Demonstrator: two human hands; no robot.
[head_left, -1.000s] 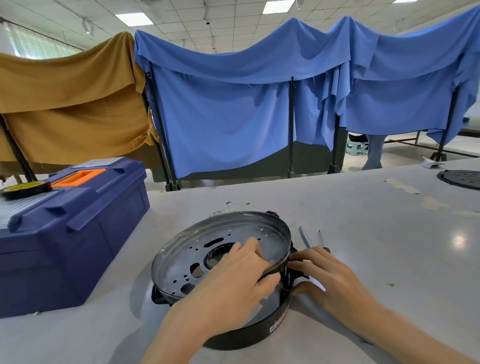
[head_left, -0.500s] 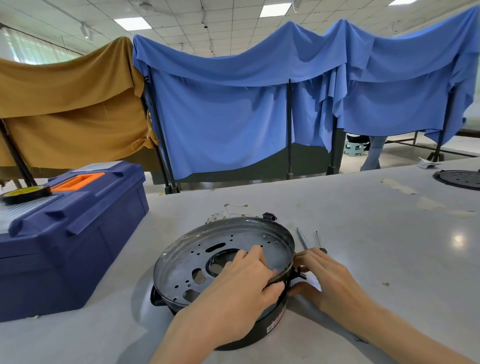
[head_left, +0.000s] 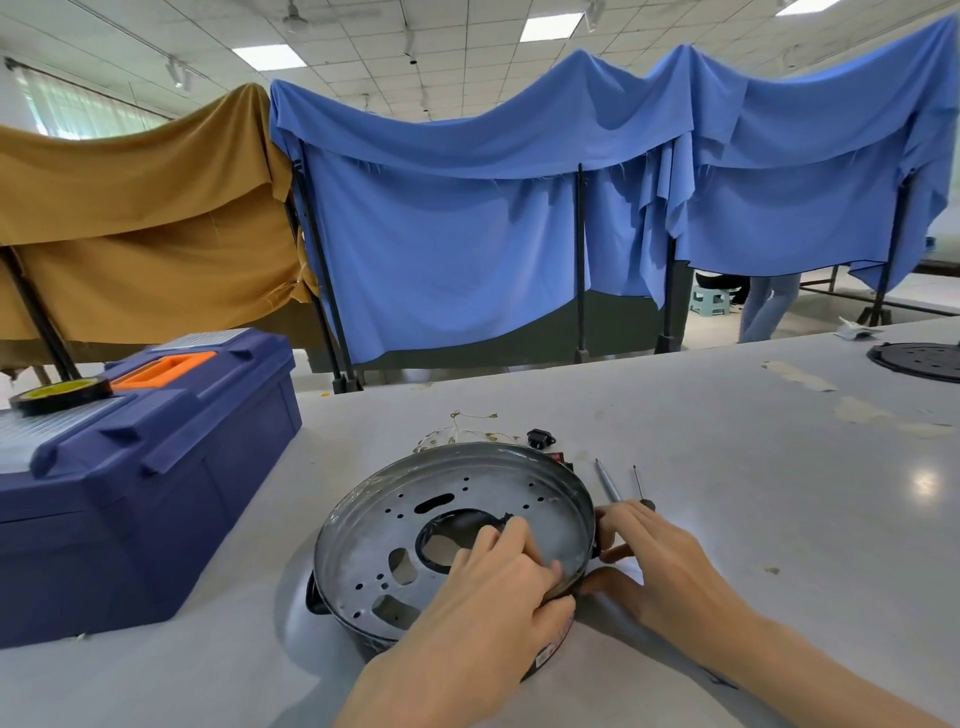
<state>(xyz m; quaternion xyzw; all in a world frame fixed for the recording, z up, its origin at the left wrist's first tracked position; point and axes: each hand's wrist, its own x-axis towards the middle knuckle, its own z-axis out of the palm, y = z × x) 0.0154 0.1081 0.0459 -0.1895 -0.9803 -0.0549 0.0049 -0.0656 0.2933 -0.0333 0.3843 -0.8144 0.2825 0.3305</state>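
Note:
A round grey metal pan shell (head_left: 405, 525) with several holes and a large middle opening sits in a black base (head_left: 550, 654) on the white table (head_left: 727, 467). My left hand (head_left: 483, 608) grips its near right rim, fingers inside the shell and thumb outside. My right hand (head_left: 660, 566) holds the black side handle on the shell's right, fingers curled round it. Thin wires (head_left: 467, 423) and a small black connector (head_left: 540, 438) lie just behind the shell.
Two thin screwdrivers (head_left: 610, 480) lie right of the shell, beside my right hand. A blue toolbox (head_left: 156, 467) with a tape roll (head_left: 60, 395) stands at left. A black perforated disc (head_left: 919, 361) lies far right. Blue and tan cloth screens stand behind the table.
The shell's far side has tipped up a little, so the wires and connector behind it show more. My left fingers slid further inside the rim. My right hand stays at the handle.

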